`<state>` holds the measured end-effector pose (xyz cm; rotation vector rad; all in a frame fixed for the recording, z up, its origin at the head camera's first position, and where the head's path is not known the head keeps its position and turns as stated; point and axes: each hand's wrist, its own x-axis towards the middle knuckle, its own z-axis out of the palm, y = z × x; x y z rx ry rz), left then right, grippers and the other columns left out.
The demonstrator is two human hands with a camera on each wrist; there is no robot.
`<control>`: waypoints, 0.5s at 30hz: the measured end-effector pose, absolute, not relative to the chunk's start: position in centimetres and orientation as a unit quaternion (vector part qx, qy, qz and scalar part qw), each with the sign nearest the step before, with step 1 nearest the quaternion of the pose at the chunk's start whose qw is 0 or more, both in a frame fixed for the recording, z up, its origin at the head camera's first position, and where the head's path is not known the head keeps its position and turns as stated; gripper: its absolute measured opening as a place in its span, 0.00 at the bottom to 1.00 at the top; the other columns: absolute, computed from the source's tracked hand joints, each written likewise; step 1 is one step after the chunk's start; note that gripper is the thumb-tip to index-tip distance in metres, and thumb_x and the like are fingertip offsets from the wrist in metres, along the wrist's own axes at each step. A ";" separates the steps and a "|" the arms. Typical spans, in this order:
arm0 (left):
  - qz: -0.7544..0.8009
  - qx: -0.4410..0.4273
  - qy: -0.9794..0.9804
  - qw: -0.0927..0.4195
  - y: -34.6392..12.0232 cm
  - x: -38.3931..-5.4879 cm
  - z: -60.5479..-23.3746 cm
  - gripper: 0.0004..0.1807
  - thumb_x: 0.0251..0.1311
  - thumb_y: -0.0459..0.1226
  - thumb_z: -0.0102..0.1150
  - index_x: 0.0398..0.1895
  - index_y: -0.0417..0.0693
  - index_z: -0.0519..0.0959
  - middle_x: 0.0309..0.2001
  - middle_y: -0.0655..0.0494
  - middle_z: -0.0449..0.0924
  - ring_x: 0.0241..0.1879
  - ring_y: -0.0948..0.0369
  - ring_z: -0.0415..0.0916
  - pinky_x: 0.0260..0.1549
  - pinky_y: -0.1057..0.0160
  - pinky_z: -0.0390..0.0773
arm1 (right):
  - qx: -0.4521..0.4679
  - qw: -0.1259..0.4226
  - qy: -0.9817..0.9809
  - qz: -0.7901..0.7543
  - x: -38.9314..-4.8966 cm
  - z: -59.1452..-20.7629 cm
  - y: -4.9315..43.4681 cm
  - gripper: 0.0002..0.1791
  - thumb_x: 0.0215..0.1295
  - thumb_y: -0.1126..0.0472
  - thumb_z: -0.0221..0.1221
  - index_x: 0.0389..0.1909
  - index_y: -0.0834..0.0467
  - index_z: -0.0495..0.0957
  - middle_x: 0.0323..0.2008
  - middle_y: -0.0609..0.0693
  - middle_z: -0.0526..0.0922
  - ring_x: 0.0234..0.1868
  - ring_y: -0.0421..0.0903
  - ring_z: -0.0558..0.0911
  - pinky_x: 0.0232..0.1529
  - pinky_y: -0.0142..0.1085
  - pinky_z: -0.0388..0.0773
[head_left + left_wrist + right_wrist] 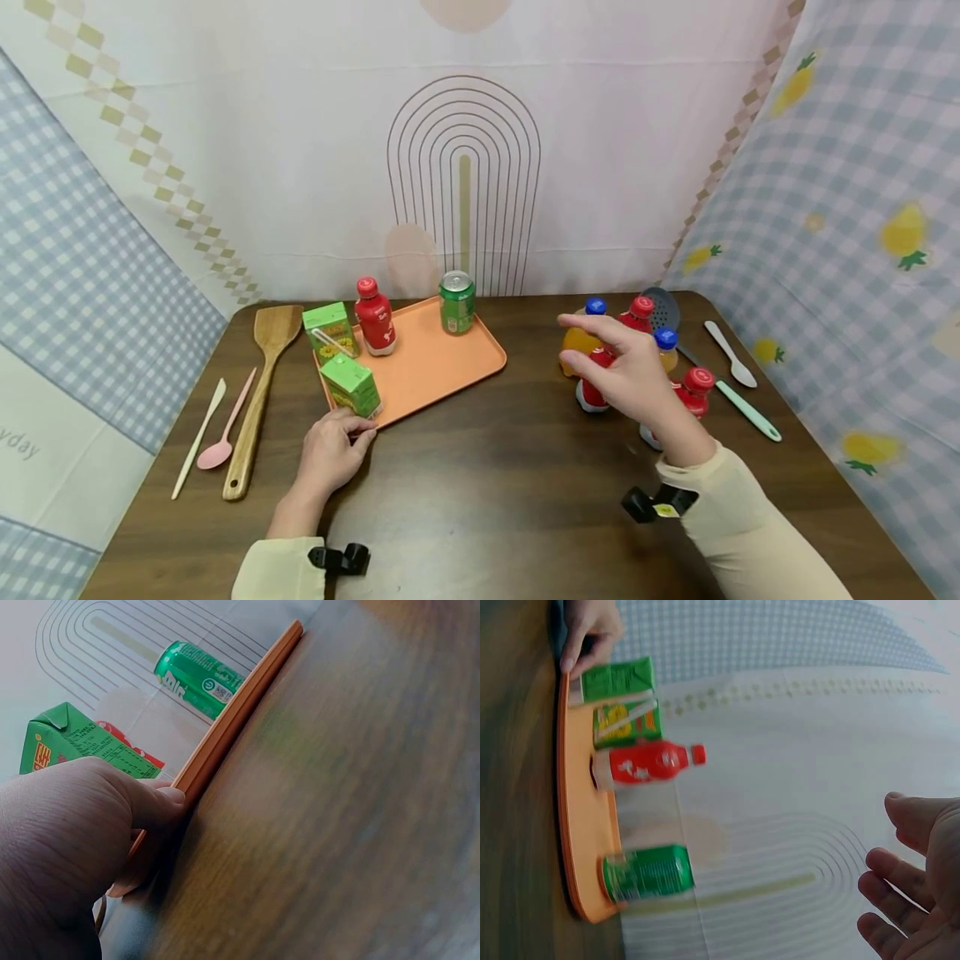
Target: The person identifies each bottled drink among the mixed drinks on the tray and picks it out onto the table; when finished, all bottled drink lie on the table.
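My left hand (332, 450) pinches the near left corner of an orange tray (420, 375); in the left wrist view its thumb (171, 795) lies on the rim. Two green juice boxes (351, 385) stand at the tray's left end, with a red-capped bottle (375, 317) beside them. A green soda can (457, 302) stands toward the far right corner. My right hand (633, 375) is raised, thumb and fingers spread and holding nothing. In the head view it partly hides several red bottles (699, 382) and orange juice bottles with blue caps (595, 307).
On the left lie a wooden spatula (264, 383), a pink spoon (216, 454) and a cream knife (198, 437). A white spoon (731, 354) and a slotted turner with a mint handle (748, 411) lie on the right. Printed cloths (322, 150) hang behind and beside the dark wooden table (480, 500).
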<state>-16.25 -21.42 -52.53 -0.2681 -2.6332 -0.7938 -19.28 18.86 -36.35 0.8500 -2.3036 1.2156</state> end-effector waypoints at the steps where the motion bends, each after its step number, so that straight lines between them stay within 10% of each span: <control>1: -0.281 -0.097 -0.936 0.190 -21.5 -16.3 -52.5 0.03 0.48 0.33 0.72 0.25 0.51 0.87 0.26 0.61 0.80 0.32 0.57 0.79 0.33 0.52 0.76 | 0.308 0.192 -0.822 0.439 -19.5 -36.3 18.3 0.25 0.52 0.73 0.68 0.54 0.62 0.79 0.52 0.53 0.82 0.55 0.47 0.79 0.52 0.29 0.73; 15: -0.278 -0.104 -0.934 0.200 -21.4 -16.0 -52.6 0.04 0.47 0.33 0.73 0.25 0.51 0.87 0.25 0.62 0.78 0.29 0.59 0.77 0.29 0.54 0.75 | 0.348 0.095 -0.779 0.513 -23.7 -37.4 9.4 0.24 0.60 0.57 0.66 0.58 0.56 0.77 0.54 0.47 0.81 0.54 0.41 0.79 0.55 0.37 0.74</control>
